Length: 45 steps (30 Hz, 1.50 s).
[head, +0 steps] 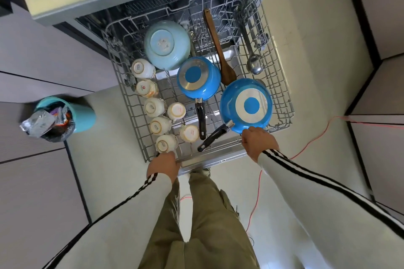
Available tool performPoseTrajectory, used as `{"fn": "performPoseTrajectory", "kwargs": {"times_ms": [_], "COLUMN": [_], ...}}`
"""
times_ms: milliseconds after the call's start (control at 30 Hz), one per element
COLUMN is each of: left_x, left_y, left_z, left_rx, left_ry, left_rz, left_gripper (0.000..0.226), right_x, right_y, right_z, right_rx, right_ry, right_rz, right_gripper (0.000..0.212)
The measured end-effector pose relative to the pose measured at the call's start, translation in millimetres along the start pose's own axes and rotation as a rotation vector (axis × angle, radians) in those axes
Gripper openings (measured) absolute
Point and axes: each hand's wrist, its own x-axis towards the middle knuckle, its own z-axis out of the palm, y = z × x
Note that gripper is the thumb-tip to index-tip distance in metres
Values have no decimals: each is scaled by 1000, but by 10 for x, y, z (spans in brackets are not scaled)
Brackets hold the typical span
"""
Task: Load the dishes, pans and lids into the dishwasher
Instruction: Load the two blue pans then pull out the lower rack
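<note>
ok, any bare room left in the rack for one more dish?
In the rack, bare wire between spatula and ladle, and back left beside the bowl. Crowded: cups fill the left, small pan and big pan the middle and front right.

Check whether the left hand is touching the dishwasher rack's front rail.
Touching. The head view shows the left hand with its fingers curled over the front rail of the rack, with no gap visible between them.
</note>
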Motion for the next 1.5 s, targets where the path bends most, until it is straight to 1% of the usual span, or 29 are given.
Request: {"fn": "performPoseTrajectory", "kwargs": {"times_ms": [67,167,333,433,533,667,767,867,967,1033,1067,1133,1167,1200,1267,1333,1433,1500], "left_x": [8,23,180,350,570,899,1127,1414,1687,1842,1905,2012,2065,2126,2288,2427,2562,2637], "left_y": [-21,-31,-4,-48,-99,-110,-141,-193,-228,-223,-202,-158,-150,-150,-174,-183,-161,-152], "left_z": [32,68,-172,-401,-655,-936,-1047,-1175,-1325,-1371,-1362,-1325,-1322,-1351,-1461,-1589,-1712,-1792], "left_rx": [17,34,58,54,-20,-92,-159,-232,-310,-358,-356,-212,-110,-29,63,94,66,25], "left_ry": [2,13,55,110,184,295,431,592,801,952,979,924,881,848,828,809,744,705], "left_rz": [8,23,35,29,4,-30,-37,-71,-21,26,32,23,20,18,7,3,10,-5], "left_gripper": [27,26,24,25,24,33,29,20,15,19,29,61,74,82,85,83,86,90], "right_x": [42,63,238,458,713,1084,1337,1570,1838,2013,2100,2273,2362,2455,2646,2813,2960,3007], "right_y": [-2,-3,-72,-166,-294,-443,-511,-540,-562,-549,-527,-505,-520,-554,-674,-805,-889,-886], "right_z": [-33,-58,-234,-417,-600,-813,-877,-904,-926,-923,-904,-879,-887,-913,-1012,-1115,-1249,-1316], "right_rx": [-41,-70,-67,-58,-25,-18,-5,-33,32,23,-13,-77,-91,-94,-95,-118,-160,-198], "right_ry": [-38,-51,-8,12,88,227,351,511,650,666,666,635,615,600,578,549,513,476], "right_rz": [-23,-32,-5,-10,-7,16,-7,-99,-190,-219,-239,-264,-258,-240,-196,-144,-80,-76], "right_gripper": [9,10,12,15,15,15,21,32,46,63,71,78,80,82,84,84,79,76]}}
